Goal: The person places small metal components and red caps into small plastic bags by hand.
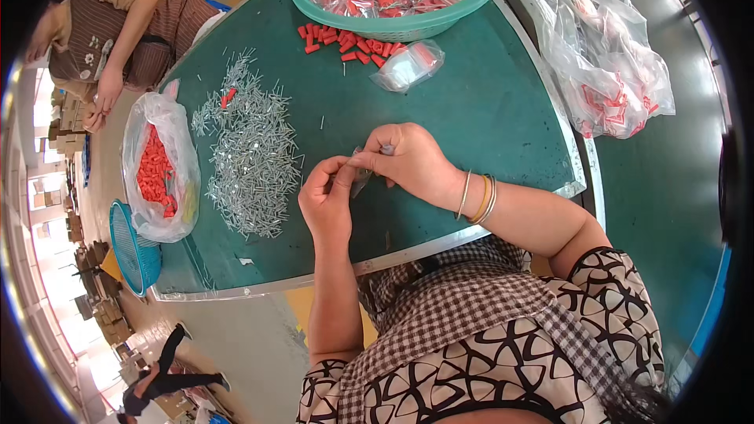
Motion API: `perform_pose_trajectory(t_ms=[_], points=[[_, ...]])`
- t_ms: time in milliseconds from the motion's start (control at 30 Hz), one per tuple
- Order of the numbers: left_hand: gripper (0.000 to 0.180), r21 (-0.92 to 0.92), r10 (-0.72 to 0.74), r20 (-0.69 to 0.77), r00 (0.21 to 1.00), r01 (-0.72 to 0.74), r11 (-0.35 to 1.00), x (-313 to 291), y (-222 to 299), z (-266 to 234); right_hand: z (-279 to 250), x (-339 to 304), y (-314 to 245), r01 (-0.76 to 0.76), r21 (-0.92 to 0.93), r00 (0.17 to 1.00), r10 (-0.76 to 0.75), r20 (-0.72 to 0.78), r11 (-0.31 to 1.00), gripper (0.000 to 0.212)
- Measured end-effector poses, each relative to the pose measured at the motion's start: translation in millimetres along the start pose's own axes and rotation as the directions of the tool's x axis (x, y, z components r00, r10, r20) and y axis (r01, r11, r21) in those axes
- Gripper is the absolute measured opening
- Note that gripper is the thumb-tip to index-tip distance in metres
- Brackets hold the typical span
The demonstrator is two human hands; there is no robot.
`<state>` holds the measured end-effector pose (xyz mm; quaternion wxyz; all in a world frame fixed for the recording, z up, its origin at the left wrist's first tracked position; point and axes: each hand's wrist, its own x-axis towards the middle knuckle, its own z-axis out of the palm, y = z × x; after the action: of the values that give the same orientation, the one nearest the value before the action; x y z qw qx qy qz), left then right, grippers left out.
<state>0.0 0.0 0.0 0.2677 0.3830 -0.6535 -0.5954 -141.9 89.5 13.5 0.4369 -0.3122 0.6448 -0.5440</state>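
Observation:
Over the near middle of the green tabletop [471, 122], my left hand [327, 202] and my right hand [418, 162] meet at the fingertips. Both pinch a small clear plastic bag [361, 182], mostly covered by my fingers; what it contains I cannot make out. Left of my hands spreads a large heap of silvery screws [255, 157], and a few red plugs [228, 97] lie on its far part. One loose screw [322, 122] lies apart from the heap. Farther off are several red plastic plugs [345, 42] beside a stack of clear bags [408, 67].
A green basket [397, 29] full of bagged red plugs stands at the far side. At the left edge sit an open bag of red plugs [157, 169] and a blue basket [135, 251]. Plastic bags [605, 55] lie at right. Another person [110, 31] sits far left.

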Motion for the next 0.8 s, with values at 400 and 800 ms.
perform_pose_trajectory(t_ms=[400, 800], points=[[0.009, -0.032, 0.049, -0.048, 0.998, -0.05, 0.998, 3, -7, -9, -10, 3, -3, -0.094, 0.248, 0.988, 0.059, 0.144, 0.964, 0.023], [0.009, -0.068, 0.06, -0.029, 0.998, -0.062, 0.996, 3, -7, -8, -11, -2, -5, -0.035, 0.074, 0.989, 0.024, 0.148, 0.997, 0.023]])
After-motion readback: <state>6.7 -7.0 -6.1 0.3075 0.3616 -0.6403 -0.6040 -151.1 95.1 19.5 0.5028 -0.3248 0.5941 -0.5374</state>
